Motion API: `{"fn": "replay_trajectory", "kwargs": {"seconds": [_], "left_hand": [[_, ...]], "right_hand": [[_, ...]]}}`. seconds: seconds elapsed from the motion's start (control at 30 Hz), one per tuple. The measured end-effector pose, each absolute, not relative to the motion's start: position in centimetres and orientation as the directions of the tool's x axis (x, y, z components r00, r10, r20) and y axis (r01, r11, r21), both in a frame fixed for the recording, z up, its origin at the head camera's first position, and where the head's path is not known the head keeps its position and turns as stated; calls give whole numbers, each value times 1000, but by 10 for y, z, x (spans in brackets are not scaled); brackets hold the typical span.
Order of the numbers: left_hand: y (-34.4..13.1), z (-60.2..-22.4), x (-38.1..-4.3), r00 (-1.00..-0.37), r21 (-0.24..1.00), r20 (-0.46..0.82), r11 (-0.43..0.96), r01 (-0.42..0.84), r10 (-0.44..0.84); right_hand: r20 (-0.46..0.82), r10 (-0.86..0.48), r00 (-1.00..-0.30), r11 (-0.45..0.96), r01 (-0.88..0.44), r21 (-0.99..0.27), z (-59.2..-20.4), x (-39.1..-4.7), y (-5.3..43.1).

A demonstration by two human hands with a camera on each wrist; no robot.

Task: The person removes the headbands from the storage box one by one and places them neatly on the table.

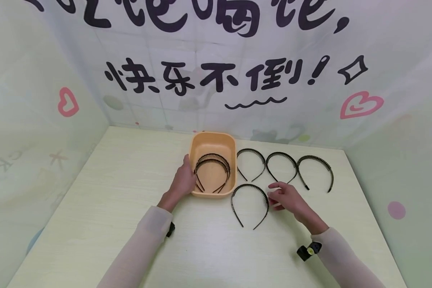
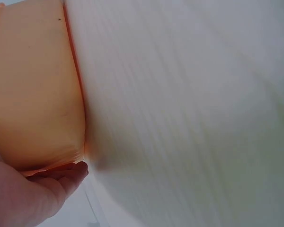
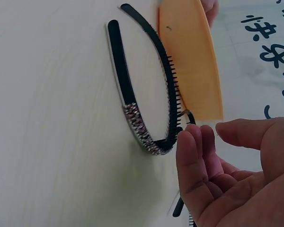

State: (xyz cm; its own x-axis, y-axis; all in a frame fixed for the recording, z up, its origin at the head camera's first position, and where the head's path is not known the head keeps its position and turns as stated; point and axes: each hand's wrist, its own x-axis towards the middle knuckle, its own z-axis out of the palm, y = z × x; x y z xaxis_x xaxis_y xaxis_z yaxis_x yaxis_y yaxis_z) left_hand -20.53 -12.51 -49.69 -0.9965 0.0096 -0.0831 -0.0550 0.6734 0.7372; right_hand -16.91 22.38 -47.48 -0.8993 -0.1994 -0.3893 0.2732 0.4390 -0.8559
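Note:
My left hand (image 1: 184,178) grips the left wall of an orange plastic box (image 1: 213,137). In the left wrist view, its fingers (image 2: 68,178) lie against the outside of that box (image 2: 35,90). Two dark toothed headbands (image 1: 212,161) lie inside the box. My right hand (image 1: 286,199) hovers at the right side of a headband (image 1: 250,185) lying in front of the others. In the right wrist view this headband (image 3: 137,124) shows a glittery stone-covered band. Thumb and fingers are parted and bent, with nothing held between them.
Three more headbands lie in a row right of the box: a left one (image 1: 251,150), a middle one (image 1: 281,153) and a right one (image 1: 315,157). Printed cloth walls (image 1: 187,116) enclose the pale table (image 1: 137,160) at the back and sides.

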Motion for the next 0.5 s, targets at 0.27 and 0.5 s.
{"fn": "replay_trajectory", "kwargs": {"seconds": [0.27, 0.5], "left_hand": [[-125, -497, -205, -997, 730, -79, 681, -56, 3], [-126, -496, -206, -996, 732, -86, 678, -59, 5]], "right_hand": [[-308, -319, -896, 290, 217, -932, -454, -182, 191], [-286, -446, -848, 112, 264, -958, -431, -189, 150]]}}
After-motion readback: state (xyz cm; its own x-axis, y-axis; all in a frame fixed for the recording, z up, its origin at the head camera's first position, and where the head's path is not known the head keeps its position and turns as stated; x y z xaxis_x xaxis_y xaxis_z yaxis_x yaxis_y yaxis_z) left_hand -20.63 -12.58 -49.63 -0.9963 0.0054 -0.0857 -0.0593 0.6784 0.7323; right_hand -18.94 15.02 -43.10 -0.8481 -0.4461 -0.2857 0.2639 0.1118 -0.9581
